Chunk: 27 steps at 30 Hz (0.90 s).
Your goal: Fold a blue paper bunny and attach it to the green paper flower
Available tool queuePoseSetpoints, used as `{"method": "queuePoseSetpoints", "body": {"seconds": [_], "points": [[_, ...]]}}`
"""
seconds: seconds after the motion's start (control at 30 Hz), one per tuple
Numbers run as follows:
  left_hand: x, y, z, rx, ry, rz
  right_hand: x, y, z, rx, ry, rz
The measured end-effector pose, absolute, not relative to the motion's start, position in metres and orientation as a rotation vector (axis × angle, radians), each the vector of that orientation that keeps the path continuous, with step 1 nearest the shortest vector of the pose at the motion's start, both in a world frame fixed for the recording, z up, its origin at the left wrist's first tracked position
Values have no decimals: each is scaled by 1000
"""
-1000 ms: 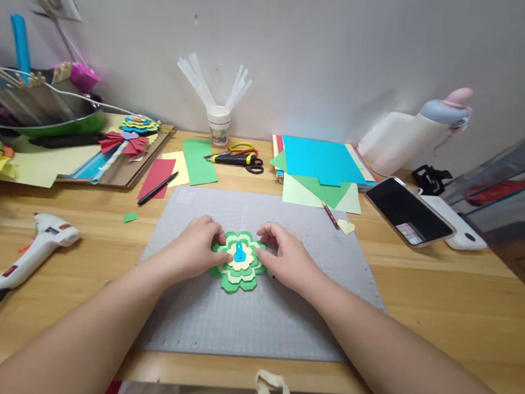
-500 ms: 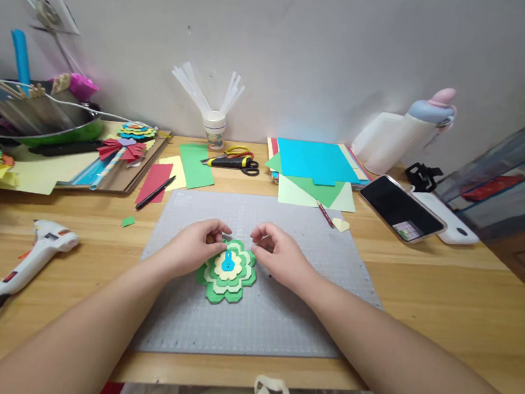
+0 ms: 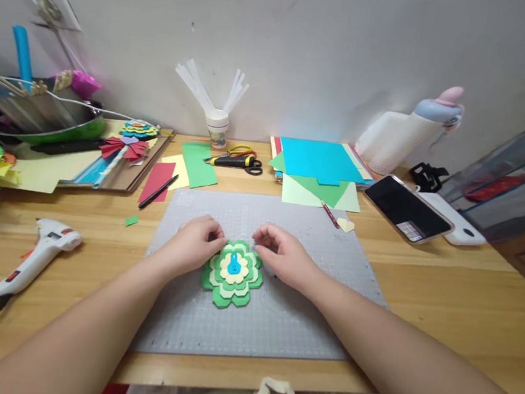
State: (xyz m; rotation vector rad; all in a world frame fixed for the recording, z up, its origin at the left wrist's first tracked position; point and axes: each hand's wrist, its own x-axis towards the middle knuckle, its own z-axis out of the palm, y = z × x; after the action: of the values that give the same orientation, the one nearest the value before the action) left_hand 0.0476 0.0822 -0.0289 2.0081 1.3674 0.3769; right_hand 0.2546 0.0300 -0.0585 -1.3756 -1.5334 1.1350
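Note:
A layered paper flower (image 3: 234, 293) in green, pale green and cream lies on the grey cutting mat (image 3: 296, 330). At its centre sits a small blue paper rabbit (image 3: 234, 264). My left hand (image 3: 200, 243) has its thumb and curled fingers closed on the flower's upper left edge. At the upper right edge, my right hand (image 3: 282, 254) holds the petals between thumb and bent index finger. The fingertips partly cover the rim of the flower.
A hot glue gun (image 3: 36, 259) lies left, its cord running forward. Behind the mat are a black pen (image 3: 158, 191), a utility knife (image 3: 233, 161), a cup of glue sticks (image 3: 216, 127) and coloured paper (image 3: 317, 159). A phone (image 3: 407, 208) rests on the right.
The left fingertips have come closer to the thumb at the flower's edge. The whole view has shifted slightly, and the flower stays on the mat.

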Motion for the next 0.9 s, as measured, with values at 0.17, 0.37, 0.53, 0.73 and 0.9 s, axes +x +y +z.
{"method": "queuePoseSetpoints", "body": {"seconds": [0.17,0.37,0.53,0.73,0.9], "points": [[49,79,-20,1782,1232,494,252,28,-56,-1254,-1407,1270],[53,77,-15,1584,1171,720,246,23,-49,-1101,-1214,1494],[55,78,-15,1489,1166,822,246,23,-45,-1090,-1119,1468],[56,76,-15,1432,1151,776,246,22,-44,-1078,-1124,1462],[55,76,-16,1418,1155,728,245,21,-45,-1073,-1144,1441]]}}
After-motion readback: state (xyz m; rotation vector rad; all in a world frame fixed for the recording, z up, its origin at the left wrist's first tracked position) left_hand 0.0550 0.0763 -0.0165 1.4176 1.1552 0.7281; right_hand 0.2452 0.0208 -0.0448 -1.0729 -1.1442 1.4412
